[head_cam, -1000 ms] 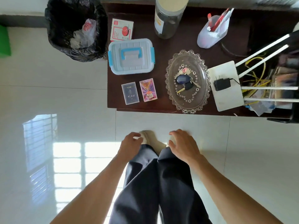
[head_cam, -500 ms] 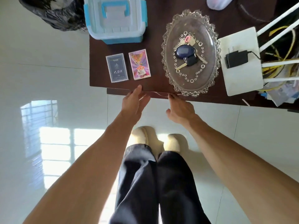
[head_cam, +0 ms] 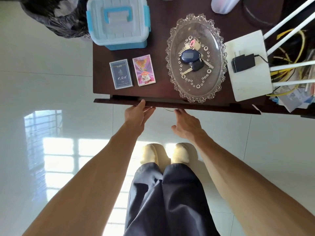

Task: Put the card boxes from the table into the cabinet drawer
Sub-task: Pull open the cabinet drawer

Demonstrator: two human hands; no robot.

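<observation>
Your two card boxes lie flat and side by side on the dark table (head_cam: pixel 163 92), close to its front edge and well left of the glass tray (head_cam: pixel 219 48): the dark blue card box (head_cam: pixel 121 74) is the farther one from the tray, and the pink card box (head_cam: pixel 144 70) sits just beside it on the tray's side, the two nearly touching but with a thin strip of tabletop between them. Below that front edge the drawer front (head_cam: pixel 204 107) stands out a little from the cabinet, showing a narrow dark gap behind it, left of the tray's near rim. Your left hand (head_cam: pixel 137 114) has its fingers laid against the drawer front, thumb on its top edge and the others tucked under it, so it has a loose hold on the drawer and nothing else. Your right hand (head_cam: pixel 186 124) reaches the same drawer front just below the tray; its fingers are spread and partly open, their tips at or under the lower edge, and you cannot tell from here whether they actually grip it. Keys and two dark fobs (head_cam: pixel 190 56) lie in the tray. Behind the card boxes, left of the tray, stands a pale storage box with blue latches (head_cam: pixel 119 23).
</observation>
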